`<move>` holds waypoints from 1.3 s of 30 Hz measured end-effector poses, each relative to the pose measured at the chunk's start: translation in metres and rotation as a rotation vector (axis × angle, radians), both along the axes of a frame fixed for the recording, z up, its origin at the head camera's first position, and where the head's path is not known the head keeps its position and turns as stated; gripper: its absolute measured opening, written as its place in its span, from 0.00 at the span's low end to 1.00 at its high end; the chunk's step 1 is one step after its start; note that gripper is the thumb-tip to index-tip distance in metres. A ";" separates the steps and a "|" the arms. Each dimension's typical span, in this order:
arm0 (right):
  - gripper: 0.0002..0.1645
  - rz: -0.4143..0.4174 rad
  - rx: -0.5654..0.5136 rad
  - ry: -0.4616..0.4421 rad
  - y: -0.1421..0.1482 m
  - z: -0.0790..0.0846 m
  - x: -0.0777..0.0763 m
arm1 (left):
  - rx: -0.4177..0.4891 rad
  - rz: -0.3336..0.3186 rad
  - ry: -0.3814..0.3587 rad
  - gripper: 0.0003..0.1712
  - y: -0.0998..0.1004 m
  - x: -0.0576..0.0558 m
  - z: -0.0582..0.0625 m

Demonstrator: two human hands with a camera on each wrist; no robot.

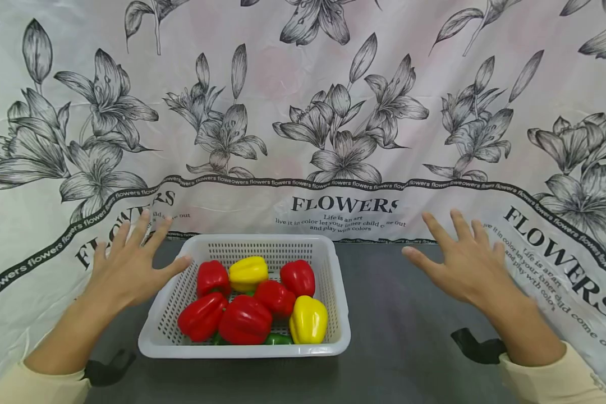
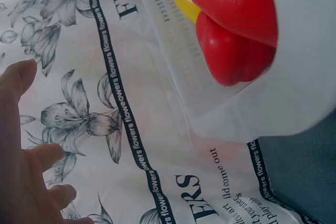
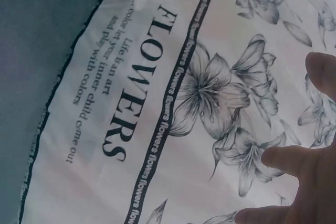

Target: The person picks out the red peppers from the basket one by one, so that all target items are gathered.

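Observation:
A white perforated plastic basket (image 1: 244, 352) stands on the dark table, left of centre in the head view. Inside it lie several red bell peppers (image 1: 245, 320), two yellow bell peppers (image 1: 308, 320) and, partly hidden beneath, some green ones (image 1: 279, 339). My left hand (image 1: 131, 266) hovers with spread fingers by the basket's left side, holding nothing. Well to the right of the basket, my right hand (image 1: 467, 264) is raised with its fingers spread, also holding nothing. In the left wrist view, red peppers (image 2: 231, 51) show in the basket, apart from the left fingers.
A white cloth (image 1: 343, 213) printed with grey flowers and the word FLOWERS hangs behind the dark grey table (image 1: 384, 336) and drapes at both sides. Dark straps (image 1: 477, 346) hang from both wrists.

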State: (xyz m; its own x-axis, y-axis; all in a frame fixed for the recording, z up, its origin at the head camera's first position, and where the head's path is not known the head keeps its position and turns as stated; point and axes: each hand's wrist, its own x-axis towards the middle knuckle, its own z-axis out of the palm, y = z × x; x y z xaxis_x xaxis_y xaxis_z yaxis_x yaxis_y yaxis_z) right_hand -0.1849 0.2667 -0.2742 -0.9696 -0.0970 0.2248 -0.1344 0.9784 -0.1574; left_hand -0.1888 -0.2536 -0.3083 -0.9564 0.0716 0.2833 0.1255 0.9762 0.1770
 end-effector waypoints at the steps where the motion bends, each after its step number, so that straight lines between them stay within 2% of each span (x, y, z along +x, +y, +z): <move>1: 0.52 0.003 0.000 0.002 -0.001 0.001 0.001 | 0.000 -0.001 -0.001 0.55 0.000 0.001 -0.001; 14: 0.51 0.093 -0.034 0.088 -0.017 -0.004 0.006 | -0.001 -0.014 -0.005 0.53 0.004 0.008 -0.013; 18: 0.51 0.135 -0.050 0.133 -0.023 -0.007 0.006 | -0.001 -0.018 0.001 0.53 0.006 0.009 -0.018; 28: 0.50 0.231 -0.087 0.179 -0.040 -0.014 0.002 | 0.010 -0.014 -0.014 0.54 0.008 0.011 -0.028; 33: 0.49 0.282 -0.140 0.200 -0.047 -0.021 -0.002 | 0.022 -0.019 -0.023 0.54 0.008 0.012 -0.034; 39: 0.48 0.345 -0.228 0.184 -0.055 -0.028 -0.007 | 0.018 -0.016 -0.039 0.54 0.007 0.012 -0.042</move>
